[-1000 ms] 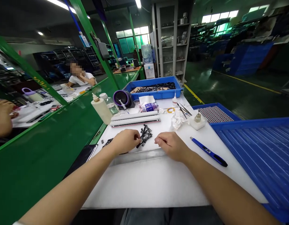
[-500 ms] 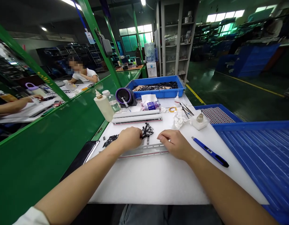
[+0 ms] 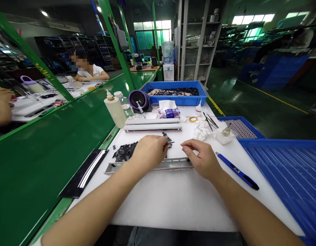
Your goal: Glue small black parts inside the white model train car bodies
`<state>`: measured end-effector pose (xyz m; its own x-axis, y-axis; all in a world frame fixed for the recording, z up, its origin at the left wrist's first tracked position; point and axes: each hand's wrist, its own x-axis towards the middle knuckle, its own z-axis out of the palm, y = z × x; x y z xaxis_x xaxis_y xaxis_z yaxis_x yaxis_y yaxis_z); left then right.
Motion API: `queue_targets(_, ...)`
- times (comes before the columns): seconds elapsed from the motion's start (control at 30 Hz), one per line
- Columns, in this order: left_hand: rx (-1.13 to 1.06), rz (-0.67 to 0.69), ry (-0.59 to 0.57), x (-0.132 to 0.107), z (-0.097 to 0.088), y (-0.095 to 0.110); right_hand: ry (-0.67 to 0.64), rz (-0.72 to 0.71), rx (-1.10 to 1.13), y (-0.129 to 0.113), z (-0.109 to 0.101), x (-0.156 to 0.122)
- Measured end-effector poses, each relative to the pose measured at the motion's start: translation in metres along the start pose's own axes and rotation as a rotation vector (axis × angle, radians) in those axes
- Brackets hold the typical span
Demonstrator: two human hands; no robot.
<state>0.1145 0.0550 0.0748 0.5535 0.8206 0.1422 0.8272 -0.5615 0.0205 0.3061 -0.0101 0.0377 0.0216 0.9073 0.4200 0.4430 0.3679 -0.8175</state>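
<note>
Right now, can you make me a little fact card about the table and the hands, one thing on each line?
Left hand: beside the smaller pile of black pieces; grip unclear
Right hand: by the silvery channel; grip unclear
Bigger pile of black pieces: left of the smaller one
Beyond the hands: two pale bars, lying lengthwise
Right side: blue pen-shaped tool, lying flat
Left side: cream bottle beside a clear bottle
Back: blue bin with dark pieces inside

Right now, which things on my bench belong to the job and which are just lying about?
Likely job:
- slotted metal rail
- small black pieces near the left hand

Seemingly lying about:
- blue pen-shaped tool
- crumpled white tissue
- yellow tape roll
</note>
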Motion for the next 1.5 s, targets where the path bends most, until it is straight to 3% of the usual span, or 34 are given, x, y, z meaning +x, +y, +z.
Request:
queue_targets(0.1,-0.089,0.164,0.254,-0.011,0.008,0.017,0.105,0.132,0.109,-0.004,-0.001,-0.003)
queue_targets(0.2,-0.203,0.340,0.558,-0.019,0.021,0.023,0.102,0.196,0.162,-0.008,-0.003,-0.006)
queue_targets(0.27,-0.239,0.390,0.618,-0.023,0.026,0.022,0.086,0.212,0.157,-0.010,-0.002,-0.007)
queue_targets(0.4,-0.364,0.402,0.589,-0.027,0.028,0.019,0.075,0.262,0.157,-0.011,0.001,-0.007)
queue_targets(0.5,-0.624,0.227,0.457,-0.026,0.025,0.017,0.052,0.261,0.173,-0.009,0.001,-0.008)
queue_targets(0.57,-0.780,0.148,0.328,-0.025,0.023,0.016,0.020,0.221,0.166,-0.009,0.000,-0.010)
queue_targets(0.63,-0.871,0.153,0.230,-0.025,0.019,0.015,-0.014,0.152,0.152,-0.010,-0.001,-0.012)
queue_targets(0.8,-0.940,0.148,0.162,-0.028,0.012,0.019,-0.036,0.048,0.167,-0.011,-0.007,-0.014)
queue_targets(0.9,-0.961,0.190,0.165,-0.029,0.013,0.020,-0.082,0.194,0.372,-0.009,-0.010,-0.012)
queue_targets(1.03,-0.962,0.402,0.256,-0.031,0.016,0.020,-0.274,0.464,0.732,-0.009,-0.013,-0.005)
queue_targets(1.17,-0.941,0.563,0.356,-0.033,0.017,0.024,-0.418,0.638,0.840,-0.009,-0.010,-0.004)
queue_targets(1.23,-0.922,0.519,0.393,-0.032,0.017,0.026,-0.374,0.515,0.757,-0.010,-0.010,-0.007)
queue_targets(1.33,-0.904,0.260,0.339,-0.030,0.018,0.027,-0.085,0.051,0.279,-0.013,-0.012,-0.011)
queue_targets(1.4,-0.887,0.123,0.263,-0.029,0.018,0.028,0.020,-0.194,-0.047,-0.014,-0.014,-0.012)
queue_targets(1.5,-0.827,0.059,0.222,-0.030,0.016,0.031,0.001,-0.290,-0.195,-0.014,-0.014,-0.010)
